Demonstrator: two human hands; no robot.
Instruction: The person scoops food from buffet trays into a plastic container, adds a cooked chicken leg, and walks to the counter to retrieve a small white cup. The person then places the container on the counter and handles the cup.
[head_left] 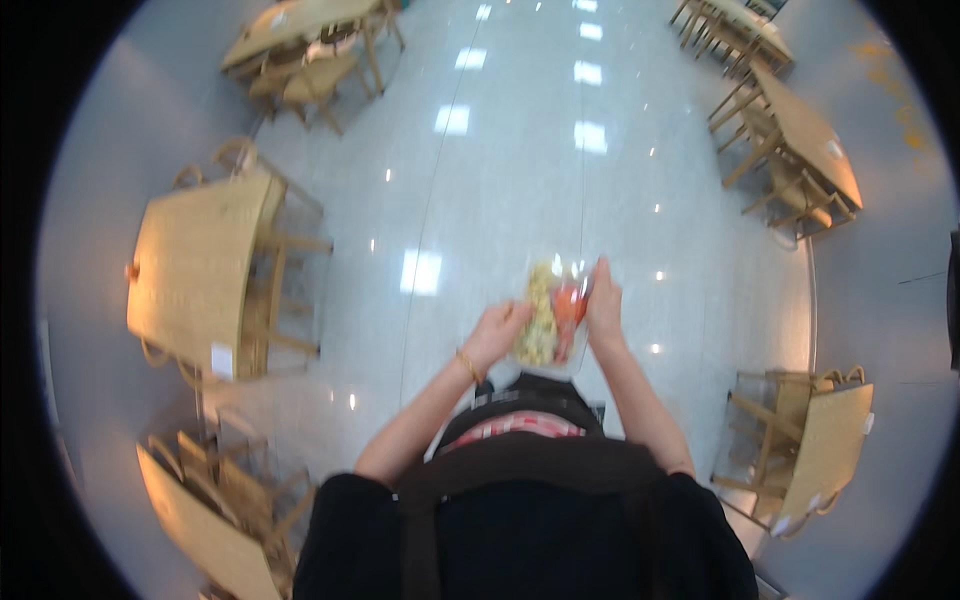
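A clear plastic food container (548, 315) is held out in front of my body, above the floor. Pale yellow, chunky food fills its left part, and red and orange pieces lie in its right part; I cannot make out the exact kinds. My left hand (503, 330), with a yellowish band on the wrist, grips the container's left side, its fingers curled inward. On the other side my right hand (603, 305) clasps the right edge, fingers along that wall. Whether a lid covers the container cannot be told.
Glossy pale floor (500, 180) runs ahead between two rows of wooden furniture. To the left stand a wooden table (205, 270) with chairs and another table (205, 515) nearer me. On the right are a near table (828, 450) and a farther table (810, 135), beside the grey wall.
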